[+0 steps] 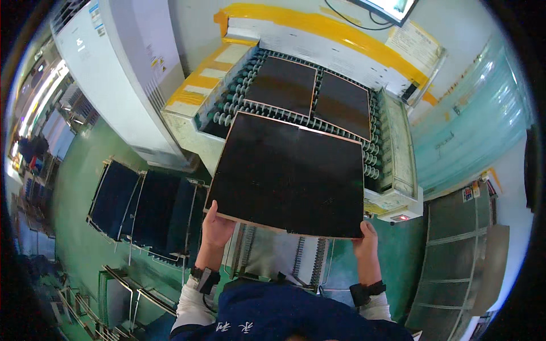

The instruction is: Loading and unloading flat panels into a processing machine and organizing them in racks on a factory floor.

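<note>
A large black rectangular panel (290, 176) with thin copper-coloured edges is held out in front of me. My left hand (217, 226) grips its near left corner, thumb on top. At the near right corner my right hand (365, 241) holds it the same way, the fingers mostly hidden beneath. The panel's far edge overlaps the near end of a roller conveyor (224, 118); whether it touches the rollers I cannot tell. Farther in, two similar dark panels, a left one (282, 85) and a right one (343, 105), lie side by side on the rollers.
Beneath my hands stands a slotted rack (267, 253). Racks of dark panels (159, 210) are at the left, near a tall white cabinet (108, 62). Right of the conveyor hang clear plastic curtains (466, 131), above a grey metal panel (455, 250). A screen (392, 8) is mounted above.
</note>
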Demonstrator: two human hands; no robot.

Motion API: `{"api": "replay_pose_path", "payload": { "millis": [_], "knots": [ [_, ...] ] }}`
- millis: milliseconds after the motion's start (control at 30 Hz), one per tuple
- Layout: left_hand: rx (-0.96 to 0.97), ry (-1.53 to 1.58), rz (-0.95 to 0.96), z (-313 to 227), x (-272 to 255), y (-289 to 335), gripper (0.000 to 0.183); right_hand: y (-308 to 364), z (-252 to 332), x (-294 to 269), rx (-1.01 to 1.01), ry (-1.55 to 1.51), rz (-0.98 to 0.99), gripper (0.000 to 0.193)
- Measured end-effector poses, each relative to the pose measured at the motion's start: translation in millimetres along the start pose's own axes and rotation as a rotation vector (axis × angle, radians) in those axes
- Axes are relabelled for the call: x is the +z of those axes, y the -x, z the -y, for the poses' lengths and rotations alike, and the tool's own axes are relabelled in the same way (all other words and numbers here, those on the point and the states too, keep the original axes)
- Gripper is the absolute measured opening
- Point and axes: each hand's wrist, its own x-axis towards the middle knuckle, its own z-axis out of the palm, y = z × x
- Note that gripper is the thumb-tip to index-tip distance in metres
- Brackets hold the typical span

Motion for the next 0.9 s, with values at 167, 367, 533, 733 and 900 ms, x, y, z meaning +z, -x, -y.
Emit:
{"api": "replay_pose_path", "payload": {
  "millis": [167, 367, 533, 733, 900],
  "knots": [
    [0.005, -0.022, 0.057, -2, 1, -17, 0.042, -7, 5, -8, -0.013, -0.122, -0.08, 0.016],
    [0.027, -0.011, 0.083, -5, 2, -39, 0.04, -17, -2, -10, -0.009, -0.176, -0.111, 0.022],
    [0.014, -0.049, 0.103, -15, 1, -52, 0.04, -25, 9, 9, -0.065, -0.221, -0.069, 0.022],
    [0.035, -0.08, 0.077, -13, 17, -66, 0.038, -37, 5, 11, -0.066, -0.179, -0.084, 0.025],
    [0.003, -0.096, 0.183, -18, 9, -82, 0.036, -49, 8, 12, -0.04, -0.164, -0.085, 0.026]
  ]
}}
